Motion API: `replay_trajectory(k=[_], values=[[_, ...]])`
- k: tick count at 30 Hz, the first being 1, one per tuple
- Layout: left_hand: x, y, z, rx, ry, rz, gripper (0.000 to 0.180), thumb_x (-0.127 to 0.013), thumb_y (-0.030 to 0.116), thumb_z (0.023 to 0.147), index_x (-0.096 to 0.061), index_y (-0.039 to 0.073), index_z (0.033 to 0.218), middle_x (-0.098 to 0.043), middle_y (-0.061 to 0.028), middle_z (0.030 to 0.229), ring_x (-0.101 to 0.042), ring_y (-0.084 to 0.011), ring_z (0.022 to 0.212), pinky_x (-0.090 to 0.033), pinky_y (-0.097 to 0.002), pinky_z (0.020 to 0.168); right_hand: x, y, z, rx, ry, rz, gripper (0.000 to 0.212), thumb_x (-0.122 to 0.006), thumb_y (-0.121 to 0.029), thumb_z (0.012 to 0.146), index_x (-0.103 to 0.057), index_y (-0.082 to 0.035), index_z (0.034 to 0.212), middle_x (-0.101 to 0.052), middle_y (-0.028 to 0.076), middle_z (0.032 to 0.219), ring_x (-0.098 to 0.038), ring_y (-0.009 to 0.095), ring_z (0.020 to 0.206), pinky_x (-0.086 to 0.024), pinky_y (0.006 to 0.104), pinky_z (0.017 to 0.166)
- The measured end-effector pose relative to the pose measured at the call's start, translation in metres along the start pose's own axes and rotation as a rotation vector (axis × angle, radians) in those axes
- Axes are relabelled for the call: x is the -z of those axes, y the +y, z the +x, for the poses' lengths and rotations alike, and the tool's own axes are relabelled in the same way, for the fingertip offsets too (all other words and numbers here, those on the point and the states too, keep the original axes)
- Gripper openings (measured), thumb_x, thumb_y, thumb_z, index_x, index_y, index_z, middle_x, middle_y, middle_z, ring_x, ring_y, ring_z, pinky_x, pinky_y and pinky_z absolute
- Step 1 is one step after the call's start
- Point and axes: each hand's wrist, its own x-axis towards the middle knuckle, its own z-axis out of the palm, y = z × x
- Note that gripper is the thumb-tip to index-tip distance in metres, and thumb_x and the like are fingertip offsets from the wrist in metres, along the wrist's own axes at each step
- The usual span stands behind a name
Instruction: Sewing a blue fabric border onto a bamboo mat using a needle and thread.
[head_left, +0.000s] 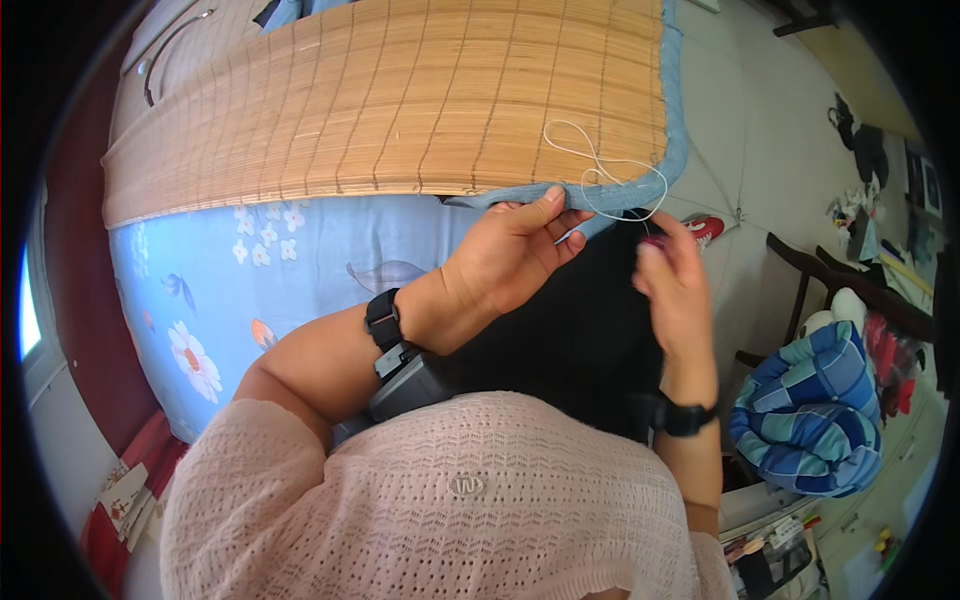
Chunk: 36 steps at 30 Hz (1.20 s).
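A woven bamboo mat (420,100) lies across my lap and the bed, its right and near edges bound in a blue denim strip (676,110). My left hand (500,258) pinches the near strip between thumb and fingers, close to the mat's right corner. To its right, my right hand (678,300) is closed just below that corner, apart from the strip. Something small and dark red shows at its fingertips; blur hides what it is. A loose white thread (568,124) loops over the mat and strip and trails down toward the right hand.
Under the mat is a bed with a blue flowered sheet (200,290). Right of me stand a dark wooden chair (795,290) and a folded blue checked quilt (815,415). A red shoe (708,230) shows on the tiled floor beyond my right hand.
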Motion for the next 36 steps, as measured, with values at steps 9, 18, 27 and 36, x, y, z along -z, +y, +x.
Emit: replay_trajectory(k=[9,18,27,36], values=[[-0.002,0.001,0.002,0.012,-0.013,-0.038,0.010,-0.054,0.015,0.085,-0.055,0.005,0.087,-0.057,-0.0058,0.096,-0.052,-0.0179,0.093,-0.042,-0.0297,0.076,0.004,0.027,0.001,-0.073,0.060,0.536,0.016,-0.048,-0.017,0.088,-0.049,-0.006,0.077,-0.038,-0.003,0.063,-0.031,0.004,0.053,-0.027,0.0178,0.047],[-0.013,0.005,0.003,-0.002,-0.070,-0.022,0.011,-0.055,0.013,0.084,-0.055,0.004,0.088,-0.056,-0.0068,0.095,-0.052,-0.0186,0.091,-0.042,-0.0285,0.073,0.238,0.165,-0.102,-0.236,0.819,-0.643,0.027,-0.047,-0.024,0.086,-0.053,0.001,0.080,-0.053,0.007,0.071,-0.049,0.017,0.067,-0.040,0.0299,0.062],[-0.009,0.000,0.000,-0.039,0.055,-0.017,0.014,-0.054,0.011,0.084,-0.053,-0.001,0.089,-0.053,-0.0087,0.089,-0.050,-0.0196,0.091,-0.043,-0.0259,0.068,0.163,0.131,-0.054,0.089,0.665,-0.910,0.030,-0.047,-0.022,0.087,-0.046,-0.002,0.109,-0.058,0.016,0.093,-0.055,0.031,0.086,-0.043,0.0338,0.076],[0.000,-0.008,0.006,-0.025,0.093,-0.054,0.015,-0.054,0.009,0.083,-0.049,-0.002,0.092,-0.052,-0.0108,0.091,-0.050,-0.0200,0.090,-0.043,-0.0255,0.067,-0.021,-0.001,-0.008,0.203,0.112,-0.410,0.012,-0.047,-0.012,0.087,-0.052,-0.006,0.095,-0.053,0.006,0.069,-0.051,0.013,0.061,-0.042,0.0257,0.059]])
